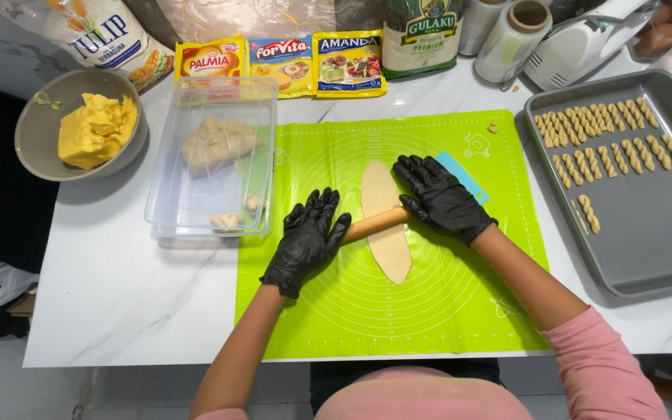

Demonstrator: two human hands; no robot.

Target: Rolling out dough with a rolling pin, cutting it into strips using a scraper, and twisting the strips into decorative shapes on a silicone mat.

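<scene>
A long, flat oval of pale dough (383, 204) lies on a green silicone mat (445, 295). A wooden rolling pin (376, 223) lies across the middle of the dough. My left hand (307, 239), in a black glove, presses on the pin's left end. My right hand (439, 197), also black-gloved, rests on its right end. A blue scraper (467, 176) peeks out from behind my right hand.
A clear plastic box (211, 159) with dough lumps stands left of the mat. A grey bowl (40, 128) of yellow dough is far left. On the right a metal baking tray (647, 225) holds several twisted dough sticks. Packets, bags, film rolls and a mixer line the back.
</scene>
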